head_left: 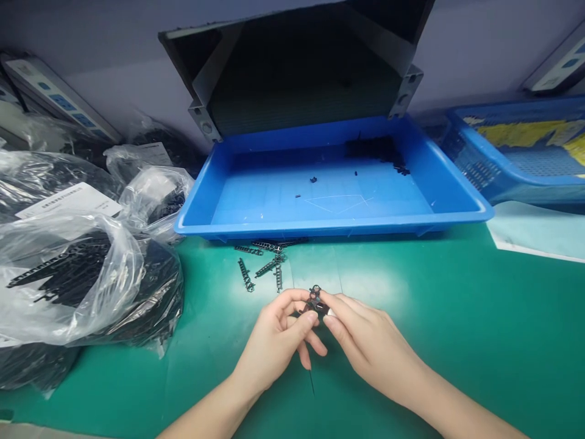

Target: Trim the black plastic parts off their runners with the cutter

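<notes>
Both hands meet over the green table, just in front of the blue tray. My left hand (283, 332) pinches a small black part (315, 294) between thumb and fingers. On its other side, my right hand (361, 329) grips the same part with thumb and forefinger. Something small and white shows at the right fingertips, too small to name. A thin dark strand (311, 382) hangs below the left fingers. Several black ladder-like strips (245, 274) lie on the table between the hands and the tray. The part's lower portion is partly hidden by the fingers.
The blue tray (333, 228) holds a heap of small black pieces (375, 148) at its back right. Clear plastic bags (132, 292) with black parts crowd the left. At the right are a blue basket (512, 171) and a pale sheet (539, 231). A dark shelf (306, 73) overhangs the tray.
</notes>
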### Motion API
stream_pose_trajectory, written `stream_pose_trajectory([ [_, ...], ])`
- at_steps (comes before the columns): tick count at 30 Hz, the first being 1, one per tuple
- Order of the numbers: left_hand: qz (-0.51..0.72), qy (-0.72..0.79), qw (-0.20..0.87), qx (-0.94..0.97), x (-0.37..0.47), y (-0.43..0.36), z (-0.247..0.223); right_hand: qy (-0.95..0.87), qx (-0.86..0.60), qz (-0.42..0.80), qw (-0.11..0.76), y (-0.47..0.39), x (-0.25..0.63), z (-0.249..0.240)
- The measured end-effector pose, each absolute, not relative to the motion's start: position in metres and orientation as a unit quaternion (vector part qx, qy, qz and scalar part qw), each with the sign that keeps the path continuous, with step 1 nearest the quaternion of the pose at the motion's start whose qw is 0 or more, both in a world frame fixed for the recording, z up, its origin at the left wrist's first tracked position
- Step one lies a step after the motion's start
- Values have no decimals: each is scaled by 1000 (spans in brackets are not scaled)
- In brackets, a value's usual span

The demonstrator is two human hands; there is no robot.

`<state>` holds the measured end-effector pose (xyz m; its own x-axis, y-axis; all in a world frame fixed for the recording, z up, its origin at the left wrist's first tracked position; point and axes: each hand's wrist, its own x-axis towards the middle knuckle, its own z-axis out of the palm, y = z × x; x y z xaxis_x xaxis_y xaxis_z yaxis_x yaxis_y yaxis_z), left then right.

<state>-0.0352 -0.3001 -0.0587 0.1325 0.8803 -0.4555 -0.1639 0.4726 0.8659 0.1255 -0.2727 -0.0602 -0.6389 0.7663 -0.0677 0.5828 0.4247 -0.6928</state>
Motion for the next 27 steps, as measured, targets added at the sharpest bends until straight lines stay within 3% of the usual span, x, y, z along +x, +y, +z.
stream_pose_trajectory([
  [6, 397, 516, 686, 326, -34, -303, -60, -860, -390, 289, 160, -273, 126, -65],
  [27, 396, 528, 682, 314, -29, -303, -65, -820, -407, 368, 159, -278, 122, -65],
])
